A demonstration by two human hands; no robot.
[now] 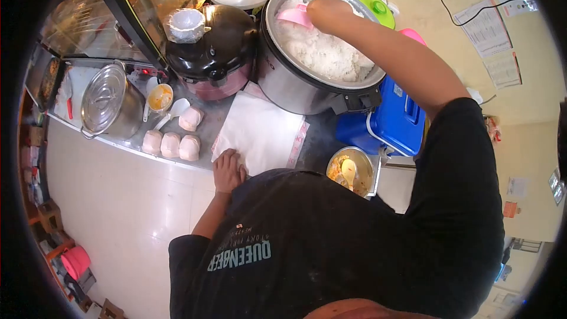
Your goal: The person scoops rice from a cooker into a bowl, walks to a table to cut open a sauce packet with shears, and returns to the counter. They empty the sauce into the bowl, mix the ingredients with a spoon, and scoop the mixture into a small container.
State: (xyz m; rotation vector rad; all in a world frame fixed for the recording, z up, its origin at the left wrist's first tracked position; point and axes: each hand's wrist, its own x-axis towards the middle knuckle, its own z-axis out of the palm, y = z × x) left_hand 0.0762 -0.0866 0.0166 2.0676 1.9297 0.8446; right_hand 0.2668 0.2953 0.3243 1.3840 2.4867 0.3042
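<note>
My right hand [331,14] reaches into a large rice cooker [283,85] and is closed on a pink scoop [295,16]. The scoop sits in the white cooked rice [325,53]; its handle is mostly hidden by my fingers. My left hand [229,170] rests with its fingers spread on the near left corner of a stack of white paper sheets [258,127] on the counter. Left of the sheets sit several paper-wrapped packets [170,144], grouped close together.
A black and pink rice cooker [215,53], a lidded steel pot [105,103] and a small orange-filled bowl [160,98] with spoons stand on the left. At right are a blue cooler box [393,112] and a steel bowl [363,168] with a yellow spoon. A glass cabinet [88,23] stands behind.
</note>
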